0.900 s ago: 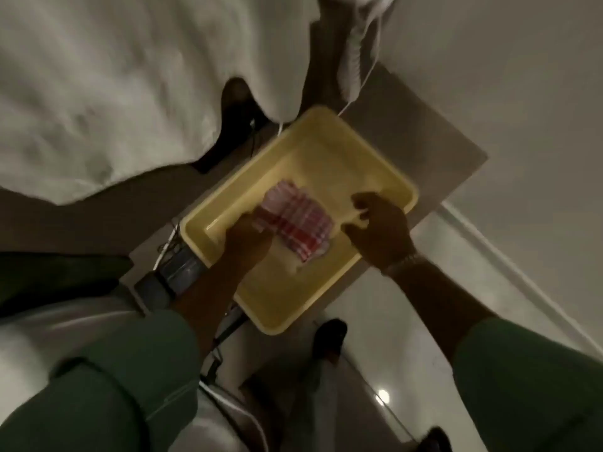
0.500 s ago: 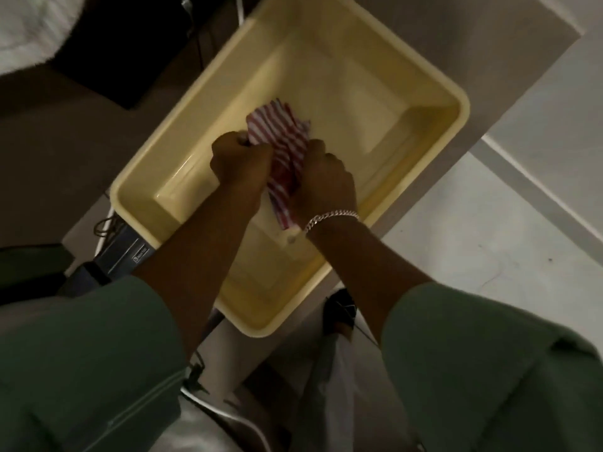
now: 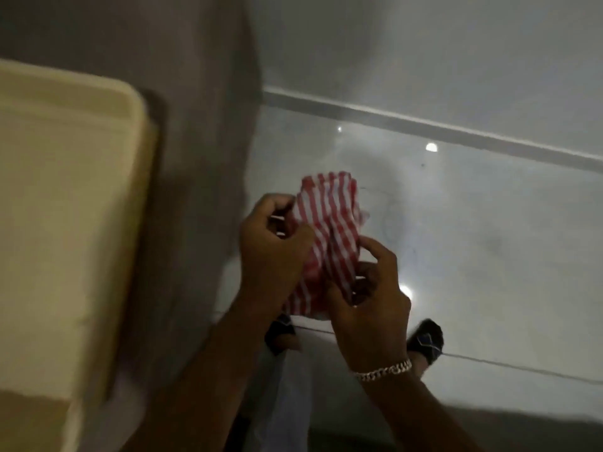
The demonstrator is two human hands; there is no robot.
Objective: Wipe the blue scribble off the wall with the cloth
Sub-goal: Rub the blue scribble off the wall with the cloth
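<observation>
While both grip it, left hand [image 3: 272, 252], right hand [image 3: 368, 308], cloth [image 3: 326, 236] (red-striped), bunched.

The whole frame was smeared by motion blur. The yellow tub [image 3: 65, 207] ran off the left edge, so only one rounded corner and part of its wall showed. The lower part of the red-and-white striped cloth [image 3: 326, 230] was buried between the left hand [image 3: 274, 252] and the right hand [image 3: 368, 308], its full shape unreadable. Faint bluish lines [image 3: 396, 230] just right of the cloth were too dim to trace. Both forearms left the bottom edge. One sandalled foot [image 3: 425, 340] was partly covered by the right wrist; the other foot [image 3: 279, 332] was mostly hidden behind the left forearm.
</observation>
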